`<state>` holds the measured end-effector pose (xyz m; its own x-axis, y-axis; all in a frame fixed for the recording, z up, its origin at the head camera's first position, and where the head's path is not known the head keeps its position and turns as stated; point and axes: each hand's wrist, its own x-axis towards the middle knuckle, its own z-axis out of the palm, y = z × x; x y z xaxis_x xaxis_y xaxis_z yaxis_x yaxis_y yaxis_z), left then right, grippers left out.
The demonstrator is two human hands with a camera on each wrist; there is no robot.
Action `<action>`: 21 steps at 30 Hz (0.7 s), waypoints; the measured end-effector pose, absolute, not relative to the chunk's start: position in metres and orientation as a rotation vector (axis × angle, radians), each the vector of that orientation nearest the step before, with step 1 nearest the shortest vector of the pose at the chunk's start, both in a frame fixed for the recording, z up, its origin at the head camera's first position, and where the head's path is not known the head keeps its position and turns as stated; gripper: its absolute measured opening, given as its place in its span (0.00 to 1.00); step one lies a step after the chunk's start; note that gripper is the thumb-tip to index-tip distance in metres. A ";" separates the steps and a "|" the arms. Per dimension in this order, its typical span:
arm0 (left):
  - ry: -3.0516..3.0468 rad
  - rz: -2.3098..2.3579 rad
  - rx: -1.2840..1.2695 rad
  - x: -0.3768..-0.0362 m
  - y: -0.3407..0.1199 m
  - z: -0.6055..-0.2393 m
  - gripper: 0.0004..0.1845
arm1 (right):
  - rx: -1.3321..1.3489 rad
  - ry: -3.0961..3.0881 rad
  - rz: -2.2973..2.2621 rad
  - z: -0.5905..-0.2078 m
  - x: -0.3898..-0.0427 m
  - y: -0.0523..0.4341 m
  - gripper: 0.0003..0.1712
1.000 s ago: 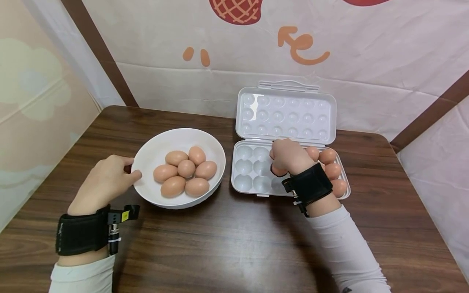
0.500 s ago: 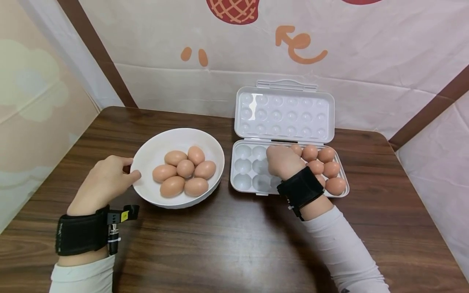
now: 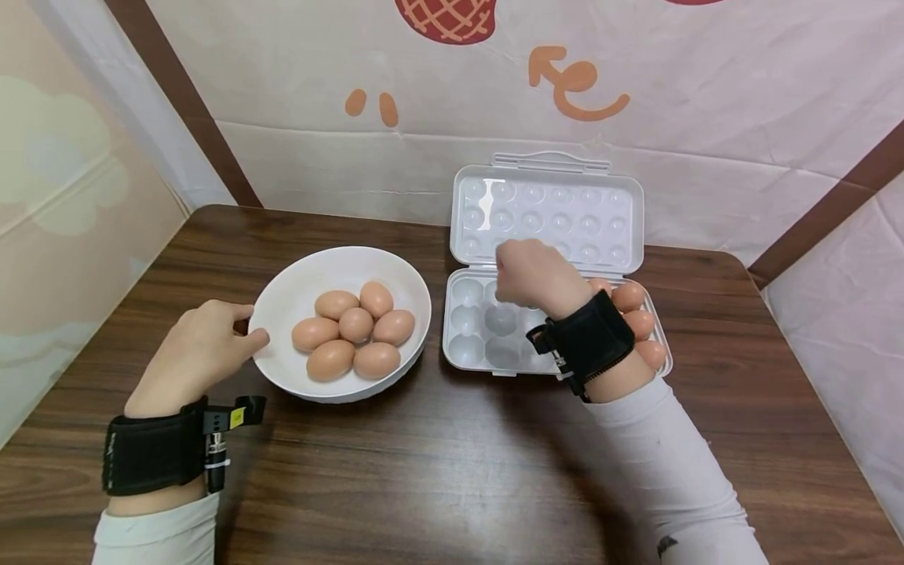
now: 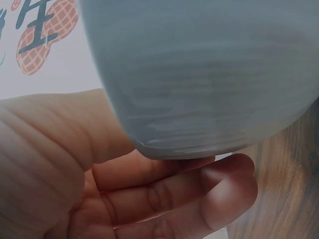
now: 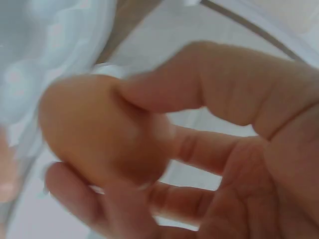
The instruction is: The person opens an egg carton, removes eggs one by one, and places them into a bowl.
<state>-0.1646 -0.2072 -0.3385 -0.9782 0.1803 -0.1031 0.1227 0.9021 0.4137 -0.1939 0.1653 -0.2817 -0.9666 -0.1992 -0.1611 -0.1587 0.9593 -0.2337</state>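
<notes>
In the right wrist view a brown egg (image 5: 94,129) sits between the thumb and fingers of my right hand (image 5: 214,149). In the head view that hand (image 3: 540,275) is over the white egg box (image 3: 466,349), near its hinge, and hides the egg. Several eggs (image 3: 628,297) fill cups at the box's right side; cups at the left are bare. My left hand (image 3: 205,345) grips the near-left rim of a white bowl (image 3: 275,314), its fingers curled by the bowl's base in the left wrist view. Several brown eggs (image 3: 332,361) lie in the bowl.
The box's dimpled lid (image 3: 547,212) stands raised at the back, near a printed cloth wall (image 3: 318,173). Both stand on a dark wooden table (image 3: 395,463). A black strap with a small camera (image 3: 593,337) is on each wrist.
My right hand has risen from the middle cups toward the lid and a little left. My left hand and the bowl have stayed in place.
</notes>
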 end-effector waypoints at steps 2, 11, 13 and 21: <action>2.932 0.622 0.237 -0.164 -0.208 -0.339 0.25 | -0.364 2.972 -0.371 -0.270 -0.195 0.157 0.07; 2.935 0.630 0.239 -0.165 -0.209 -0.339 0.25 | -0.564 3.020 -0.498 -0.226 -0.201 0.107 0.10; 2.935 0.629 0.240 -0.165 -0.208 -0.339 0.25 | -0.584 2.998 -0.517 -0.222 -0.202 0.094 0.10; 2.922 0.640 0.245 -0.164 -0.209 -0.338 0.25 | -0.631 2.944 -0.495 -0.230 -0.216 0.052 0.06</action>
